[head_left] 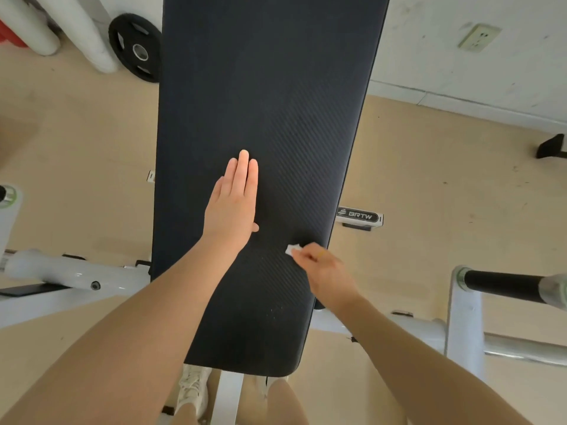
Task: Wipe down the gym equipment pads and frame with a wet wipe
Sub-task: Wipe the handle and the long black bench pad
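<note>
Pinching wet wipe [291, 249] near pad [260, 102] right edge: right hand [326, 276]. Left hand [234, 204] flat, released, mid-pad; bare pad beyond.

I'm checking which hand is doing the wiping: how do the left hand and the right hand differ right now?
The left hand lies flat on the black pad, fingers straight and together; the right hand is curled, pinching a small white wipe. The left hand holds nothing; the right holds the wipe against the pad. The left sits mid-pad, the right close to the pad's right edge. Both touch the same pad.
</note>
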Demonstrator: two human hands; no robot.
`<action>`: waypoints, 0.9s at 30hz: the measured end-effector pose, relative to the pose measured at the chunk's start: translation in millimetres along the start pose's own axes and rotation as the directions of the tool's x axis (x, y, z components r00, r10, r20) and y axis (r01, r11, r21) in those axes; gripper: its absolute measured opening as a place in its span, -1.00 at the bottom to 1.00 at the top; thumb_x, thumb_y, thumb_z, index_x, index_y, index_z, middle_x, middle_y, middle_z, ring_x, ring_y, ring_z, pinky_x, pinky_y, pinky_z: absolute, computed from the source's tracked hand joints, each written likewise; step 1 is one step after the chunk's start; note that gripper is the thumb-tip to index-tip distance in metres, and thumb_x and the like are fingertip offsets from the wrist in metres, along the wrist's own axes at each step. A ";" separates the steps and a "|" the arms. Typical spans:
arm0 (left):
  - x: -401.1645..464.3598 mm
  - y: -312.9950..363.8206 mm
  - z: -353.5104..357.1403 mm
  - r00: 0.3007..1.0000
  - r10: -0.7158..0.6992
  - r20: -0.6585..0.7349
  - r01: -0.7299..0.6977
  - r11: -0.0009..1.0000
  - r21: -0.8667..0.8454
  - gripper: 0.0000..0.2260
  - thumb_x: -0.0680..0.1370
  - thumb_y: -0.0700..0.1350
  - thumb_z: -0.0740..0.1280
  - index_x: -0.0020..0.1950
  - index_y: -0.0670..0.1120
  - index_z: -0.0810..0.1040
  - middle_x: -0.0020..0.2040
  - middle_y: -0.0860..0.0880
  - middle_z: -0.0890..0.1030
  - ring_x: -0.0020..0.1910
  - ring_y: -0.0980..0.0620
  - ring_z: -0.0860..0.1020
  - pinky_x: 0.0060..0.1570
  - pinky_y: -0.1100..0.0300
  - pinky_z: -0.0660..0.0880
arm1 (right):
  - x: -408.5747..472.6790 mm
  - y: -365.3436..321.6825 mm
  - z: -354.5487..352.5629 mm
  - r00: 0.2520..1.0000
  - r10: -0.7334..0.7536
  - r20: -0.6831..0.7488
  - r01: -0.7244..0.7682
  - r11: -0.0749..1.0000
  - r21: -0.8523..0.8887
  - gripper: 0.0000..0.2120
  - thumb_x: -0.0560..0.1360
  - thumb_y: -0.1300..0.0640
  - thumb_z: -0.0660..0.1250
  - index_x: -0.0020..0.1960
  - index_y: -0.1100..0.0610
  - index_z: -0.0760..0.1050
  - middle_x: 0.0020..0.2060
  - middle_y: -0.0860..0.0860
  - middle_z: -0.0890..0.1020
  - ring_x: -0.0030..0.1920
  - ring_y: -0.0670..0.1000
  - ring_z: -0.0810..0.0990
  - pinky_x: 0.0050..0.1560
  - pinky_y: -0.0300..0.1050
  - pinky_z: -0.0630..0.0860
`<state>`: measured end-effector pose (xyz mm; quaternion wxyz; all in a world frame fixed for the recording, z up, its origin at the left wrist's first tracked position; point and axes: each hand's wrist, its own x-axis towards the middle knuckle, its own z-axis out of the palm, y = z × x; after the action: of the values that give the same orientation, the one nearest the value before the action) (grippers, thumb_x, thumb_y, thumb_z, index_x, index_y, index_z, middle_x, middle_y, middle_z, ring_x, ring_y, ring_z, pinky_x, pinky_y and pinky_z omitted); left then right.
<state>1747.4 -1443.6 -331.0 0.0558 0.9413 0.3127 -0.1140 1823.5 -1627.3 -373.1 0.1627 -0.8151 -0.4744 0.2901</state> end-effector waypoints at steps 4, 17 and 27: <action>-12.6 -4.0 10.2 0.997 0.047 -0.057 -0.047 0.999 0.011 -0.10 0.44 -0.06 0.42 0.51 -0.21 -0.17 0.53 -0.20 -0.08 0.51 -0.17 -0.05 0.42 0.06 -0.09 | 7.9 -14.7 -21.7 0.977 0.106 -0.185 -0.093 0.993 0.079 -0.74 0.52 -0.14 0.20 -0.18 0.04 0.38 -0.39 -0.06 0.42 -0.32 0.00 0.41 -0.28 -0.10 0.33; -73.5 -68.8 63.4 0.960 0.269 -0.077 -0.267 0.963 0.035 -0.07 0.27 0.14 0.52 0.45 -0.28 0.20 0.45 -0.29 0.23 0.40 -0.29 0.27 0.30 -0.02 0.12 | -15.1 -55.1 52.0 0.972 0.179 -0.155 -0.188 0.981 -0.046 -0.73 0.55 -0.16 0.15 -0.10 0.04 0.41 -0.23 -0.01 0.48 -0.21 -0.01 0.47 -0.21 -0.13 0.39; -80.4 -95.2 68.0 0.940 0.336 -0.060 -0.328 0.939 0.104 -0.01 0.21 0.11 0.56 0.45 -0.28 0.19 0.46 -0.30 0.20 0.41 -0.30 0.24 0.32 -0.04 0.09 | 30.7 -40.4 -21.2 0.725 0.417 -0.548 -0.261 0.903 0.341 -0.72 0.57 0.03 0.17 0.12 0.20 0.48 -0.25 -0.20 0.39 -0.28 -0.26 0.40 -0.22 -0.39 0.30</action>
<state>1615.4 -1425.9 -379.9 0.0187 0.9858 0.1457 -0.0809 1821.1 -1580.3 -344.5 0.3478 -0.9115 -0.1992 0.0922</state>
